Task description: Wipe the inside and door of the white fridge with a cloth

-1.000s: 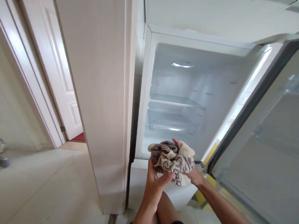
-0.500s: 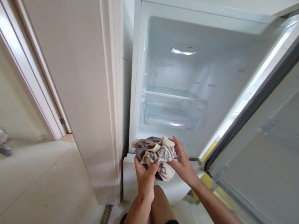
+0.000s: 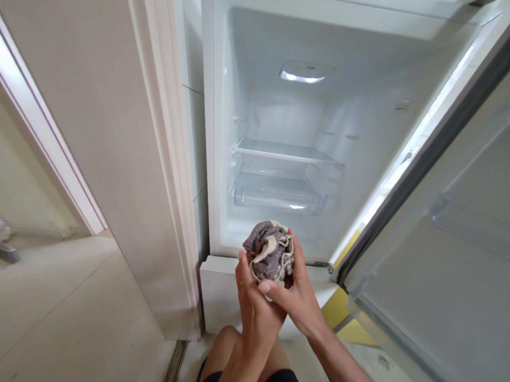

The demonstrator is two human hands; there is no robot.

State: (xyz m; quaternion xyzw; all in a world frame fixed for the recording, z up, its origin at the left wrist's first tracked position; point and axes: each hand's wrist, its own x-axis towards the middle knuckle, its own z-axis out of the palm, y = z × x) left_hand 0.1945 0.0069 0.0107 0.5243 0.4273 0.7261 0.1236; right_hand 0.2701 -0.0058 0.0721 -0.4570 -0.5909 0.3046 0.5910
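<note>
A grey and cream patterned cloth is bunched into a tight ball in front of the open fridge. My left hand wraps round it from below on the left. My right hand presses against it from the right, thumb across the front. Both hands sit just before the lower front edge of the fridge compartment. Inside, a clear shelf lies over a clear drawer, and a lamp glows on the back wall.
The fridge door stands open on the right with clear door bins. A tall pale panel stands left of the fridge. Tiled floor spreads to the left. My knee is below my hands.
The cloth has been squeezed from a loose wad into a small ball between both hands. The camera has moved closer to the fridge and turned right.
</note>
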